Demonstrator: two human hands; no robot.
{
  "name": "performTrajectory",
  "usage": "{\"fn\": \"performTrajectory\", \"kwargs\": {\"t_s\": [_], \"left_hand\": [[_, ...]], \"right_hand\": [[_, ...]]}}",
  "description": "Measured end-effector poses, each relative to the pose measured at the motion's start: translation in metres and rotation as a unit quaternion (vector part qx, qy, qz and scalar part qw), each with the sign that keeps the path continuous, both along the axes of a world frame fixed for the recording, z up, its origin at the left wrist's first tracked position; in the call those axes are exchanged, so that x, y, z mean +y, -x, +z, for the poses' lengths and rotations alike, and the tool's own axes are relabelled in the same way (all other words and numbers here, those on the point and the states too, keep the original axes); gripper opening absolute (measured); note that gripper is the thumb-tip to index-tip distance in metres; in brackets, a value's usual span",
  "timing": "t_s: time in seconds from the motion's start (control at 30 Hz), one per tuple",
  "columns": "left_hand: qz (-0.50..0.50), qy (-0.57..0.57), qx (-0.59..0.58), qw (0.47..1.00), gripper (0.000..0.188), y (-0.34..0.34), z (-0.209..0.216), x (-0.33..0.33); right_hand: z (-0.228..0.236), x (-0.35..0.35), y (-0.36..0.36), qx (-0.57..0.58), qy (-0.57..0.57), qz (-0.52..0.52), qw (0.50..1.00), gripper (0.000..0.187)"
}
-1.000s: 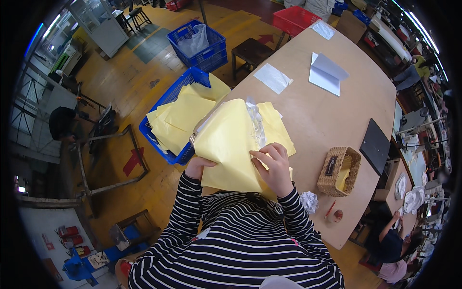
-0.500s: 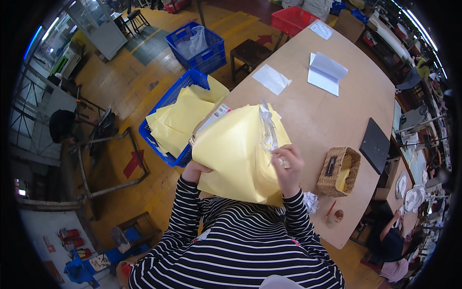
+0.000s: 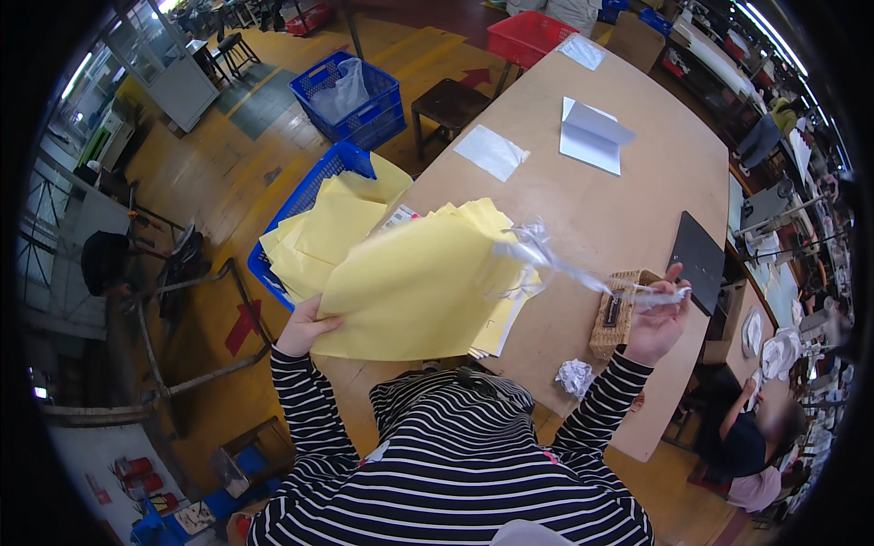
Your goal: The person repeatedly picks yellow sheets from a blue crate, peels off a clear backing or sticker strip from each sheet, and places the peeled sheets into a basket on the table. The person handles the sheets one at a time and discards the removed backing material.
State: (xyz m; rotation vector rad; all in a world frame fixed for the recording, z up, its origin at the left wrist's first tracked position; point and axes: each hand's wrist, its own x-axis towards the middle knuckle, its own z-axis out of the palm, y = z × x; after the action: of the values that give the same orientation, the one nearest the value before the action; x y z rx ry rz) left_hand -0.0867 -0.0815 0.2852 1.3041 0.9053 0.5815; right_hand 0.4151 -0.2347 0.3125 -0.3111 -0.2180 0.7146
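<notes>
My left hand [image 3: 308, 329] grips the lower left edge of a stack of large yellow paper sheets [image 3: 410, 296], thumb on top. The stack is lifted and tilted over the table edge. From its right edge a clear, shiny plastic strip [image 3: 569, 267] stretches, blurred, across to my right hand [image 3: 657, 329]. That hand is raised in front of the wicker basket [image 3: 603, 335], palm up, the strip's end between its fingers. More yellow sheets [image 3: 320, 238] lie in a blue basket [image 3: 346, 158] left of the table.
A crumpled white paper ball [image 3: 574, 377] lies near my right forearm. On the table are a black board [image 3: 697, 259], a folded white booklet [image 3: 592, 144] and a white sheet [image 3: 492, 152]. Beyond stand a stool [image 3: 451, 102] and blue crate [image 3: 360, 123]. A person [image 3: 746, 441] sits at right.
My right hand has moved right, away from the stack, drawing the plastic strip out long. My left hand and the yellow stack have shifted left, and the stack has spread flatter.
</notes>
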Motion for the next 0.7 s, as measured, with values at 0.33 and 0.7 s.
{"fn": "performTrajectory", "kwargs": {"t_s": [0.33,0.7], "left_hand": [[-0.118,-0.112,0.061,0.985,0.024,-0.003,0.005,-0.003],[-0.169,-0.093,0.079,0.978,0.124,-0.028,0.026,-0.013]], "right_hand": [[-0.001,0.042,0.091,-0.565,0.35,0.096,0.741,0.053],[0.006,0.07,0.138,-0.719,0.254,-0.096,0.639,0.026]]}}
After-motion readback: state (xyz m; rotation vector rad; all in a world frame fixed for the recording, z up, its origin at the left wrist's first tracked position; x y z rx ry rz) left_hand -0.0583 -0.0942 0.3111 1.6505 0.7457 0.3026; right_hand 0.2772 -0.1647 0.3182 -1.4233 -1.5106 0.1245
